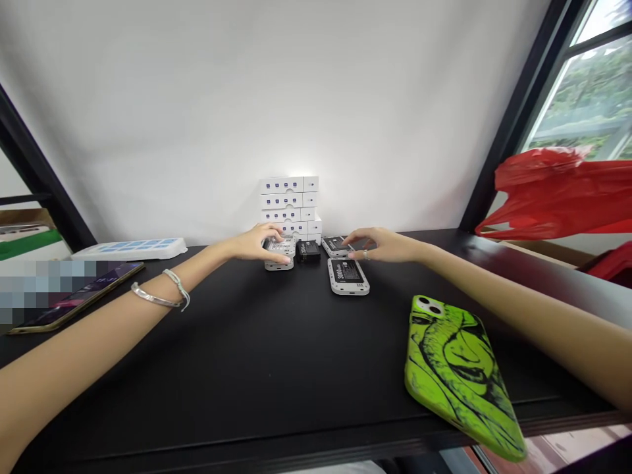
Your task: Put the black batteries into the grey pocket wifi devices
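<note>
My left hand [259, 243] grips a white-and-grey rugged handheld device [279, 247] from above, and a similar white unit [279, 264] lies partly under it. My right hand [380, 246] reaches in from the right, its fingertips at a second device with a dark panel [336, 245]. Just below those fingertips, a third device [348, 276] lies flat, showing a black battery label. Between my hands sits a small black battery pack [309, 251]. Whether my right hand holds anything is hard to see, but it appears to hold nothing.
A stack of white boxes [289, 204] stands against the white wall behind the devices. A lime-green patterned phone case [459, 375] overhangs the black table's [222, 395] front edge. A phone [83, 296] and white tray [131, 249] lie left. A red plastic bag [557, 194] hangs right.
</note>
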A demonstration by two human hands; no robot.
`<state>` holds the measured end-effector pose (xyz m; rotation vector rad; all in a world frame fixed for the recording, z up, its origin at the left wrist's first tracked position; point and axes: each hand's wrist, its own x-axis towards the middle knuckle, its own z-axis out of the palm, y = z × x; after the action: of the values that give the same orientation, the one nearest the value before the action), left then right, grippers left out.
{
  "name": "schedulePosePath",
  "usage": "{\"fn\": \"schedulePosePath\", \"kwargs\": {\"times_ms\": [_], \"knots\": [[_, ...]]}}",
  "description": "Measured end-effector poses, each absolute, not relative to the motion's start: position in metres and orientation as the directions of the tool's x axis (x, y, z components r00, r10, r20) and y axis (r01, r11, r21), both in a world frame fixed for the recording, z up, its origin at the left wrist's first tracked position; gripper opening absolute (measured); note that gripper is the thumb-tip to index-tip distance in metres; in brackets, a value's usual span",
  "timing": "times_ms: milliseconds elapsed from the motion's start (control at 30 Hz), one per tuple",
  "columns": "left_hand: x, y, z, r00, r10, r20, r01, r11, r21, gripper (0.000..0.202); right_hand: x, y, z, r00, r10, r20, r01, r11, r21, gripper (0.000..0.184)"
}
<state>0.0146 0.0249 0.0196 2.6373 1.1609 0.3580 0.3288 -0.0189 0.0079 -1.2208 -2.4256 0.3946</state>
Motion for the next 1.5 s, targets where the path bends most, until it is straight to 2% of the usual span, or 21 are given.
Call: {"fn": "schedulePosePath", "kwargs": {"times_ms": [100, 200, 400, 500, 633, 767, 867, 933, 1100, 1233, 1367, 1500], "knots": [[0.015, 0.019, 0.02, 0.623, 0.776, 0.096, 0.709, -0.612, 0.35, 0.059, 0.329, -0.018, 0.008, -0.537, 0.816, 0.215, 0.717, 0.576, -0.394, 0.05], [0.014, 0.007, 0.02, 0.609, 0.78, 0.146, 0.69, -0.611, 0.389, 0.064, 0.322, -0.016, 0.011, -0.542, 0.809, 0.226, 0.721, 0.586, -0.369, 0.052], [0.019, -0.048, 0.012, 0.681, 0.702, 0.208, 0.593, -0.696, 0.406, 0.076, 0.29, 0.0, 0.019, -0.618, 0.75, 0.237, 0.7, 0.662, -0.268, 0.06], [0.023, -0.075, 0.001, 0.711, 0.673, 0.203, 0.547, -0.711, 0.442, 0.081, 0.274, 0.015, 0.016, -0.659, 0.735, 0.16, 0.703, 0.678, -0.216, 0.067], [0.025, -0.09, -0.014, 0.677, 0.715, 0.173, 0.556, -0.651, 0.517, 0.09, 0.263, 0.027, 0.009, -0.665, 0.74, 0.101, 0.717, 0.67, -0.193, 0.056], [0.021, -0.088, -0.02, 0.688, 0.711, 0.146, 0.522, -0.624, 0.582, 0.103, 0.263, 0.027, 0.007, -0.678, 0.72, 0.148, 0.691, 0.693, -0.207, 0.039], [0.018, -0.082, -0.021, 0.72, 0.676, 0.157, 0.465, -0.638, 0.614, 0.106, 0.265, 0.027, 0.008, -0.687, 0.713, 0.137, 0.679, 0.698, -0.227, 0.034], [0.016, -0.081, -0.022, 0.721, 0.673, 0.166, 0.45, -0.637, 0.626, 0.106, 0.266, 0.03, 0.008, -0.673, 0.731, 0.115, 0.693, 0.677, -0.248, 0.038], [0.019, -0.084, -0.027, 0.654, 0.731, 0.192, 0.474, -0.595, 0.649, 0.111, 0.262, 0.018, 0.01, -0.52, 0.84, 0.155, 0.761, 0.537, -0.364, 0.074], [0.024, -0.089, -0.028, 0.598, 0.772, 0.217, 0.486, -0.564, 0.667, 0.118, 0.247, -0.022, 0.015, -0.55, 0.82, 0.161, 0.693, 0.555, -0.46, 0.075], [0.028, -0.092, -0.027, 0.569, 0.792, 0.224, 0.483, -0.541, 0.688, 0.119, 0.234, -0.054, 0.01, -0.601, 0.796, 0.08, 0.675, 0.558, -0.483, 0.08], [0.027, -0.092, -0.028, 0.57, 0.788, 0.231, 0.477, -0.546, 0.689, 0.117, 0.233, -0.06, 0.006, -0.638, 0.769, 0.048, 0.648, 0.57, -0.505, 0.071]]}}
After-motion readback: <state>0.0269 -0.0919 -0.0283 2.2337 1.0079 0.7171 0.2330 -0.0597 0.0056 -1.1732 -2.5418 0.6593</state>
